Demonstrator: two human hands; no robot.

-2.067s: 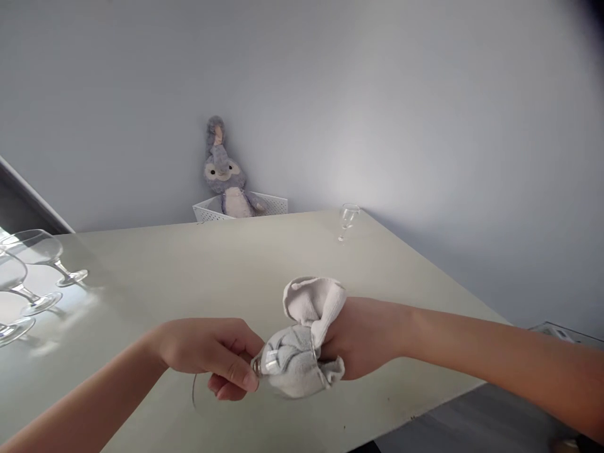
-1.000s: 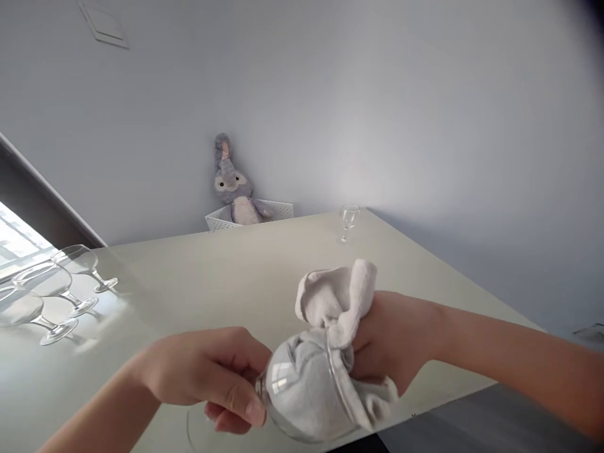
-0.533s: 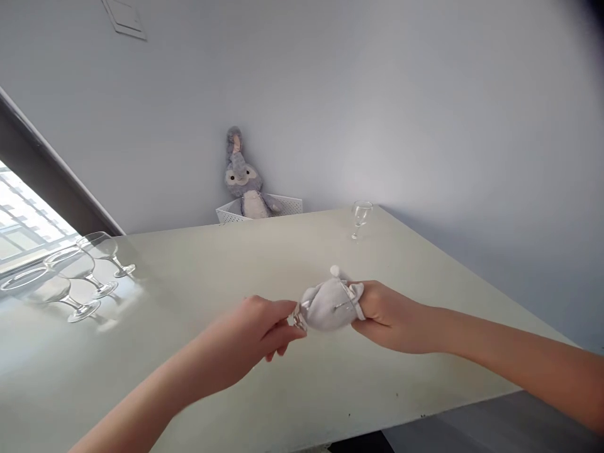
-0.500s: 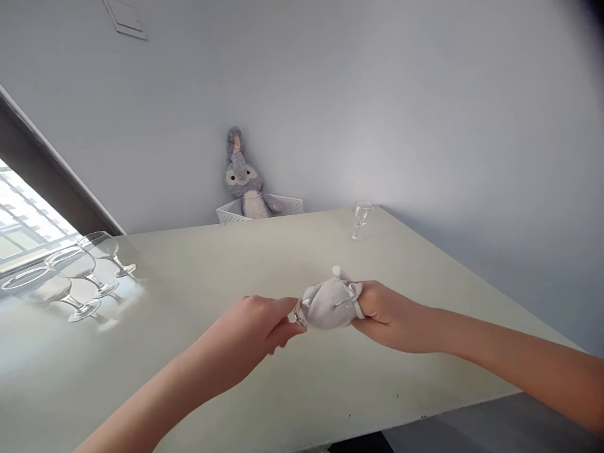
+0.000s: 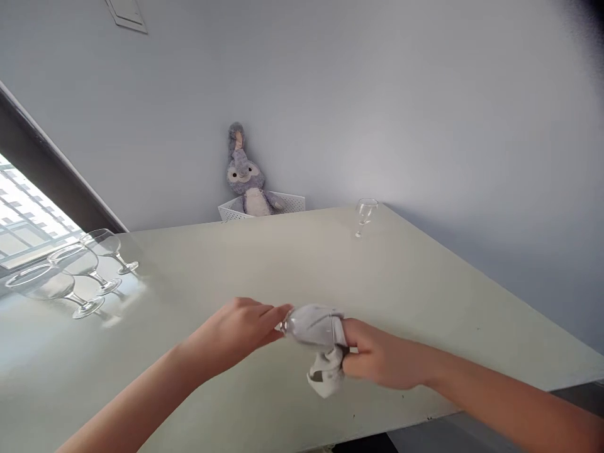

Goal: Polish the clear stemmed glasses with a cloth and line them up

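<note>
Above the near part of the table, my left hand point(image 5: 248, 327) pinches the stem end of a wine glass point(image 5: 296, 322) lying sideways in the air, its bowl toward the right. A light grey cloth point(image 5: 325, 365) is stuffed into the bowl, and part of it hangs below the rim. My right hand point(image 5: 377, 353) grips this cloth at the bowl's mouth, with some fingers reaching inside; those fingertips are hidden. The glass's foot is mostly covered by my left fingers.
Several wine glasses stand about: a row of three, including this front glass point(image 5: 70, 290), at the left by the window, and one small glass point(image 5: 365, 212) at the far right corner. A plush rabbit point(image 5: 255, 189) sits in a white basket point(image 5: 295, 202) behind the pale table point(image 5: 212, 258).
Both hands have moved a little down and left with the glass. The cloth has shifted: a loose fold now hangs below the bowl, and its white tip no longer sticks up.
</note>
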